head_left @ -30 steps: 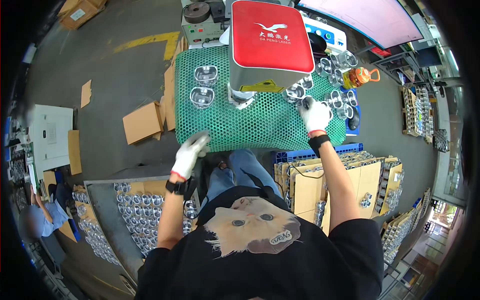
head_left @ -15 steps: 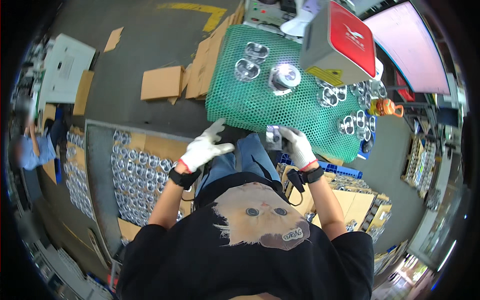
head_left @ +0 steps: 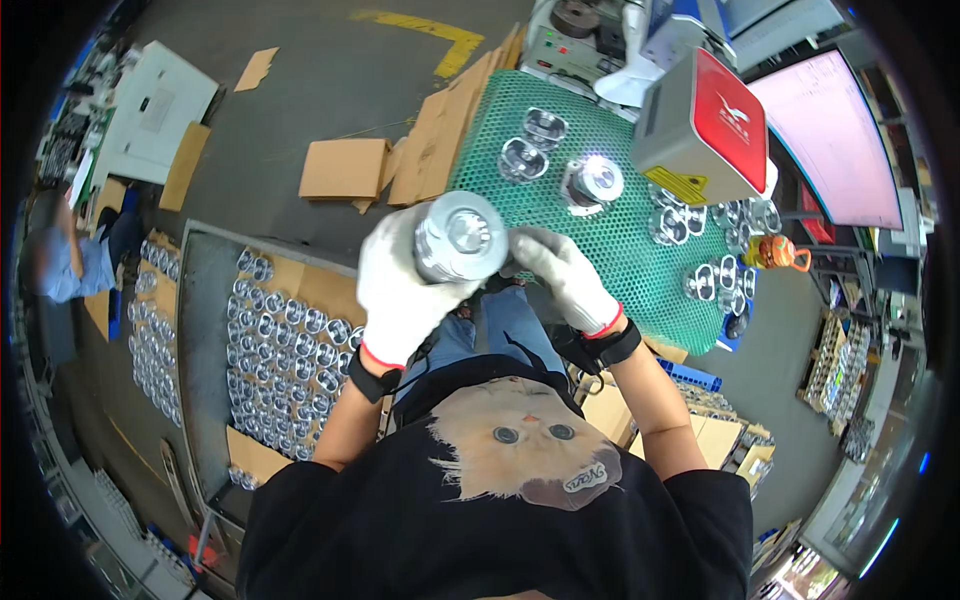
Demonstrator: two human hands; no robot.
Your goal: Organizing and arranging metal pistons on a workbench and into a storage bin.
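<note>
A silver metal piston [head_left: 462, 238] is held up in front of me, its round flat crown facing up. My left hand [head_left: 390, 295], in a white glove with a red cuff, is wrapped round its left side and underside. The curled fingers of my right hand [head_left: 568, 275], gloved the same way, meet the piston's right edge; their tips are partly hidden. Beyond my hands, another piston [head_left: 598, 180] stands on the green mesh mat [head_left: 520, 210] with a bright light on its top. Two more pistons [head_left: 523, 160] lie to its left, showing their hollow undersides.
A grey and red machine head [head_left: 700, 130] overhangs the mat, beside a screen [head_left: 828, 140]. Several pistons [head_left: 670, 225] sit right of it. A metal-walled bin [head_left: 205, 330] at left holds rows of pistons. Cardboard [head_left: 345, 168] lies beyond it. Far left, a person in blue [head_left: 68, 265] is visible.
The piston has gone from my right hand at the mat's near edge to my left hand, raised and further left. My left hand has closed round it; my right hand has moved left beside it.
</note>
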